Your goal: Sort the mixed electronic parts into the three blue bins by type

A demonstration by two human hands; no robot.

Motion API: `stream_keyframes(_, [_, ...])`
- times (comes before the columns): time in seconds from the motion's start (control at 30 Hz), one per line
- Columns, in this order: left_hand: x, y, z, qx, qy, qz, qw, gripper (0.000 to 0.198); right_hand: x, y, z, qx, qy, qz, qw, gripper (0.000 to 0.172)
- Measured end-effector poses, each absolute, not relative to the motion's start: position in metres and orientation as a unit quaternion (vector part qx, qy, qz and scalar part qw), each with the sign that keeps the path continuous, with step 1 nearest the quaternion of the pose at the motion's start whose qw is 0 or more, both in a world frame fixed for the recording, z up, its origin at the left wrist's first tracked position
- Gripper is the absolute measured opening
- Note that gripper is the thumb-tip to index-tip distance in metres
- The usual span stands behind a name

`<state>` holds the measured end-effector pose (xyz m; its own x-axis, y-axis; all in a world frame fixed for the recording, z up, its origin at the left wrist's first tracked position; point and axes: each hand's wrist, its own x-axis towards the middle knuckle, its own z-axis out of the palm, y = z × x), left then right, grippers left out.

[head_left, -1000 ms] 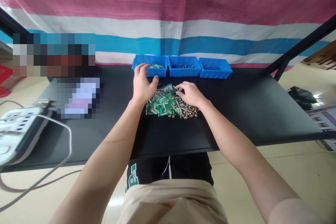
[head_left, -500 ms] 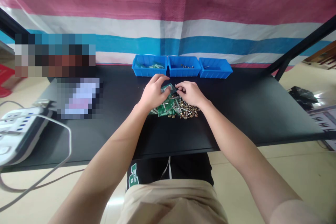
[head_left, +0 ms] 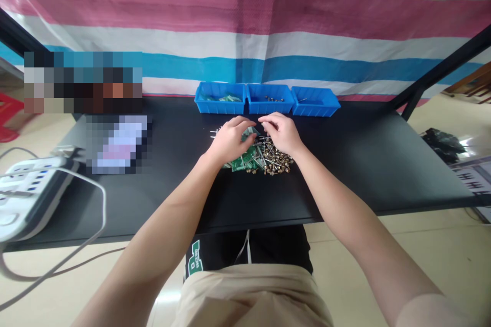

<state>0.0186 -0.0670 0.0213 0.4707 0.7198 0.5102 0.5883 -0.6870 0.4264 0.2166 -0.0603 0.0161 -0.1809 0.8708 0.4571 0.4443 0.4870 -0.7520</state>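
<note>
A mixed pile on the black table has green packets [head_left: 241,161] with pale strips on the left and brass-coloured screw-like pieces [head_left: 279,162] on the right. Thin silver pins [head_left: 261,152] lie among them. My left hand [head_left: 231,139] rests over the packets, its thumb and curved fingers apart and nothing seen between them. Above the far right side of the pile, my right hand [head_left: 283,132] has thumb and index finger brought together. Whatever is in that pinch is too small to make out.
Three blue bins stand in a row behind the pile: the left bin [head_left: 220,108] with green packets, the middle bin [head_left: 269,108] with several brass pieces, the right bin [head_left: 316,109] with a thin pin. A white power strip [head_left: 28,194] with cables sits at left, near a blurred phone-like object [head_left: 120,144].
My left hand has shifted slightly right and down, covering more of the packets. My right hand has moved slightly right, with its fingertips a little higher. The pile looks much the same.
</note>
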Motion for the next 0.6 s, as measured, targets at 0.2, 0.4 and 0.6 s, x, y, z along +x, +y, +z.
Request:
stream_keyframes(0.2, [0.019,-0.066,0.021,0.861,0.381,0.326,0.085,0.028,0.212,-0.062,0.016,-0.458,-0.671,0.333,0.479,0.036])
stream_keyframes(0.4, [0.020,-0.065,0.023,0.874,0.377,0.298,0.076,0.026,0.208,-0.065,0.021,-0.444,-0.638,0.372,0.507,0.037])
stream_keyframes(0.6, [0.021,-0.068,0.025,0.864,0.390,0.306,0.084,0.023,0.206,-0.066,0.022,-0.440,-0.632,0.375,0.516,0.039])
